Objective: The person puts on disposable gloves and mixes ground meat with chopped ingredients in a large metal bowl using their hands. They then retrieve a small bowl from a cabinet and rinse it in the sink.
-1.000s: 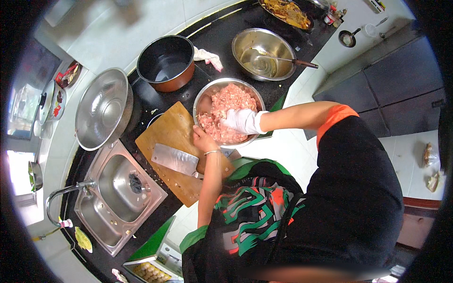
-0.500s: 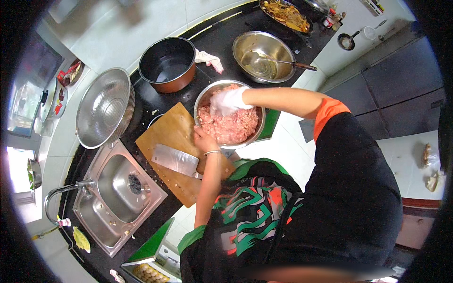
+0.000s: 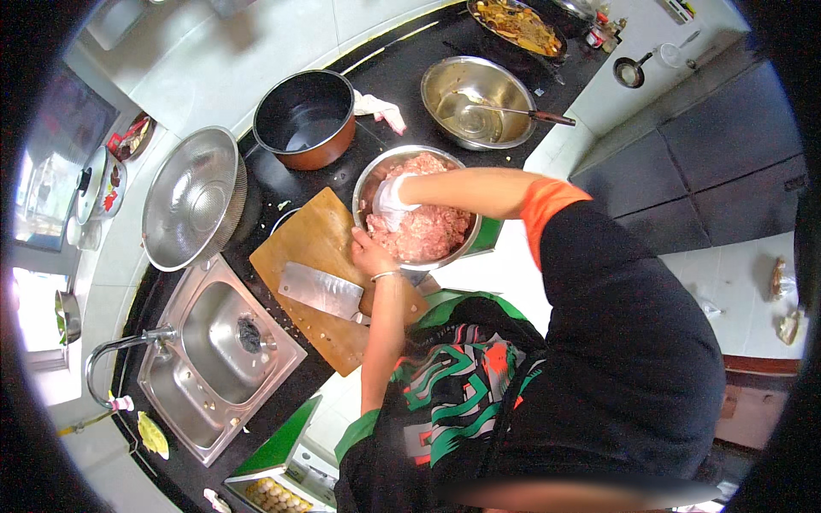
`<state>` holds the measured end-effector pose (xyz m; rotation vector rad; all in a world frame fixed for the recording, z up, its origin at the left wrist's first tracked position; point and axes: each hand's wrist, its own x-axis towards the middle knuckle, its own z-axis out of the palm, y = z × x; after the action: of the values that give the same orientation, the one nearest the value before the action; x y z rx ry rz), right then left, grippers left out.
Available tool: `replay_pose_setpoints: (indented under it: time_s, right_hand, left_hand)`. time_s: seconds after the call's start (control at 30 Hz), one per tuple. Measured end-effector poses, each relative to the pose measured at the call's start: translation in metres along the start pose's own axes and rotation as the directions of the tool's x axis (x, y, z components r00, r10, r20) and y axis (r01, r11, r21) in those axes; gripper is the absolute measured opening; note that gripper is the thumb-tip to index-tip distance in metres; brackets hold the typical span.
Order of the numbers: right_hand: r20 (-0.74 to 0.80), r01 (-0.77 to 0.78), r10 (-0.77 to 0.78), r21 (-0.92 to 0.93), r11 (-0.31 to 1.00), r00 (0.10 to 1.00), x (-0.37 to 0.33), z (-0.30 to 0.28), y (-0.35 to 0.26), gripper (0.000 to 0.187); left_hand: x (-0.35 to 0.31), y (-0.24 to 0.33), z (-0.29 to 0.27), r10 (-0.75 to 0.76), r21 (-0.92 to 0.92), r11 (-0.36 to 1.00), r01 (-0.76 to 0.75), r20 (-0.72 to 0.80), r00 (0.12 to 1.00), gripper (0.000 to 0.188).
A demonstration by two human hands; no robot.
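A steel bowl [image 3: 363,181] of pink minced meat [image 3: 434,232] sits at the counter's near edge, beside the cutting board. My right hand [image 3: 392,202], in a white glove, is pushed into the meat at the bowl's left side. Its fingers are buried there and hidden. With my bare left hand [image 3: 370,255] I grip the near left rim of the bowl, fingers closed over it. Just left of that hand, a cleaver [image 3: 320,290] lies flat on the wooden cutting board [image 3: 310,229], which has small scraps on it.
Behind the bowl stand a dark-lined pot [image 3: 329,144] and a steel basin [image 3: 438,120] with a ladle [image 3: 511,111] in it. A large colander [image 3: 192,201] leans left, above the double sink [image 3: 280,366]. A pan of food [image 3: 519,26] is at the far end.
My gloved right hand has moved left and nearer through the meat, and its fingers are now covered. My left hand stays on the rim. The view has shifted slightly.
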<state>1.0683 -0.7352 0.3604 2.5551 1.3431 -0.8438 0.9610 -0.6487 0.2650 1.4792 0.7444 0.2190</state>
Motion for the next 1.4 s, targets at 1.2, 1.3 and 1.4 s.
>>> replay_pose_setpoints:
  time_s: [1.2, 1.3, 1.4]
  right_hand:
    - [0.121, -0.233, 0.223, 0.768, 0.596, 0.967, 0.023, 0.047, 0.085, 0.052]
    - [0.25, -0.362, 0.271, 0.758, 0.543, 0.93, 0.006, 0.02, 0.07, 0.05]
    - [0.256, -0.366, 0.261, 0.657, 0.659, 0.931, -0.026, -0.007, 0.041, 0.048]
  left_hand:
    - [-0.005, -0.001, 0.0, 0.032, -0.19, 0.981, -0.033, -0.01, 0.999, 0.045]
    - [-0.002, 0.001, 0.005, 0.025, -0.23, 0.973, -0.025, -0.003, 1.0, 0.045]
    - [0.0, -0.005, 0.005, 0.025, -0.209, 0.978, -0.021, 0.017, 1.0, 0.046]
